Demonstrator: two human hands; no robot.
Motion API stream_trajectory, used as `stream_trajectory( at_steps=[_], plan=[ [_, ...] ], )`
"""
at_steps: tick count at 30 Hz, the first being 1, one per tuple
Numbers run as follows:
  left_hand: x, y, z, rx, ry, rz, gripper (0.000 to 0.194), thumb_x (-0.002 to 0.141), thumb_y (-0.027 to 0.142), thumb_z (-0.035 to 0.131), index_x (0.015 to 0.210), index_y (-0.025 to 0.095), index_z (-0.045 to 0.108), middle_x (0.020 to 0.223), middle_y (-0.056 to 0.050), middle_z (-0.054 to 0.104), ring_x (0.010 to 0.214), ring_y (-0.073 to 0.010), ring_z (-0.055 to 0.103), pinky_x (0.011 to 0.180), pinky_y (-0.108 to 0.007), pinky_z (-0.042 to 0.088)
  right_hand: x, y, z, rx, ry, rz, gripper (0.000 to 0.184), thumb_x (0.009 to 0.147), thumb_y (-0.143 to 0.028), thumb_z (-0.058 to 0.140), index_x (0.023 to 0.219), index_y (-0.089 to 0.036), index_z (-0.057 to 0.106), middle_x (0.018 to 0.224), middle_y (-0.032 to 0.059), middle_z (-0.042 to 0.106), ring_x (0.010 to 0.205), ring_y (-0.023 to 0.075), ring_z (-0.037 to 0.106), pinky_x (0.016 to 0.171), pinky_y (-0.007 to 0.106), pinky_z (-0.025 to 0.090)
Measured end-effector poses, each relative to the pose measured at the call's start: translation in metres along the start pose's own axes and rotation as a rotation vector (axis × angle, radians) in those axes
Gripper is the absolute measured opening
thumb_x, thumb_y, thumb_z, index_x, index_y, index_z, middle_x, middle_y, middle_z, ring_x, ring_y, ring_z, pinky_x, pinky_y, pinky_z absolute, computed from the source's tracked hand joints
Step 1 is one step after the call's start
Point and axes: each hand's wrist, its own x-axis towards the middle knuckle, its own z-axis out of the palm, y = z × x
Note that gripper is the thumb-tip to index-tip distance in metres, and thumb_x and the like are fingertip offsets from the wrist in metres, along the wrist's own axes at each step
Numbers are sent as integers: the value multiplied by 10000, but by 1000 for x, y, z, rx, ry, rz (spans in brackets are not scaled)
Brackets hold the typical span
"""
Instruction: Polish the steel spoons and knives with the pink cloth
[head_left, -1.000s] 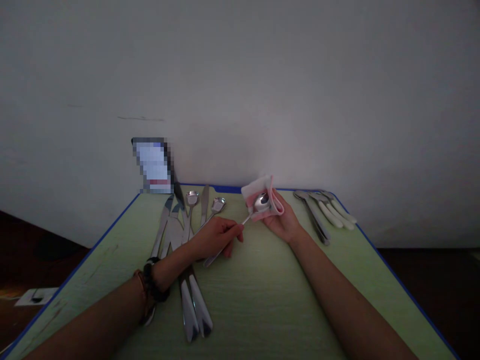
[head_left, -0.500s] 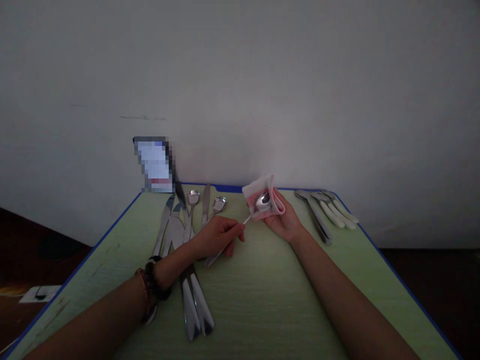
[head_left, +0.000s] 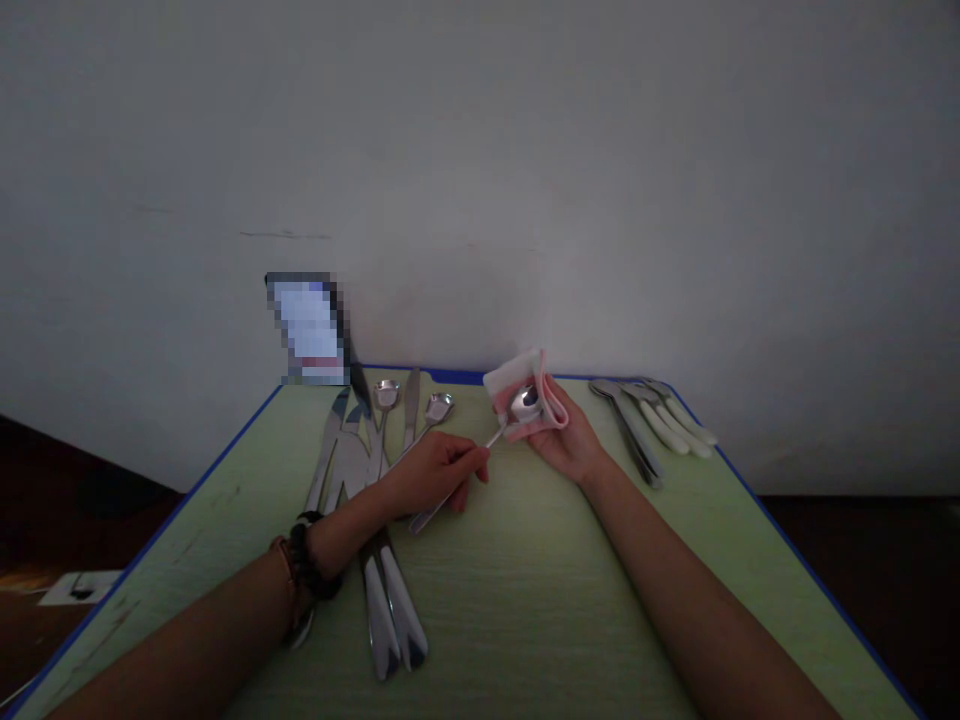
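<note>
Near the middle of the table, my left hand (head_left: 441,472) grips a metal spoon (head_left: 525,402) by its handle, whose end sticks out below my fingers. The spoon's shiny bowl points away to the right and rests against a folded pink and white cloth (head_left: 517,378). My right hand (head_left: 568,440) is closed on this cloth from behind and below, and most of its fingers are hidden by it. Under and beside my left forearm lie several table knives (head_left: 390,610) and two square-bowled spoons (head_left: 387,394) (head_left: 439,406).
A pile of spoons (head_left: 634,440) and several white-handled forks (head_left: 671,420) lie at the back right of the green table (head_left: 510,600). A phone with a blurred screen (head_left: 309,330) leans on the wall at the back left. Blue edging runs round the tabletop.
</note>
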Motion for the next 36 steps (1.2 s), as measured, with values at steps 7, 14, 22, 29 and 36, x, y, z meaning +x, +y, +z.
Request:
stream_trajectory(
  at_steps=[7,14,22,29,36],
  plan=[
    [0,-1,0,-8,0,8,338,857,425,422,704,172,587,372,72,493,357,-101,476,425,-195,361,1,1,-1,-32,8,-3,251,848,-419,521,891,-189,611,820,33,677,703,154,619,557,272,516],
    [0,-1,0,-4,-4,-4,358,859,443,415,707,173,594,380,68,497,368,-103,488,434,-196,368,0,0,1,-32,8,7,248,847,-416,519,880,-186,607,804,26,672,672,149,611,534,266,503],
    [0,0,0,3,1,1,346,857,423,417,695,170,589,381,64,506,356,-98,471,430,-195,360,0,0,2,-33,14,12,243,845,-411,523,878,-186,610,783,21,670,667,147,608,534,260,497],
    [0,0,0,6,-9,9,352,854,434,415,706,168,590,383,64,505,361,-93,478,434,-189,362,1,2,-2,-42,37,4,251,838,-421,537,887,-190,620,795,22,678,710,153,618,593,273,508],
    [-1,2,0,-1,5,9,329,855,402,422,684,173,584,380,64,508,352,-98,469,422,-196,357,0,1,1,-25,29,-1,236,852,-396,518,858,-182,616,774,22,673,666,144,610,552,260,508]
  ],
)
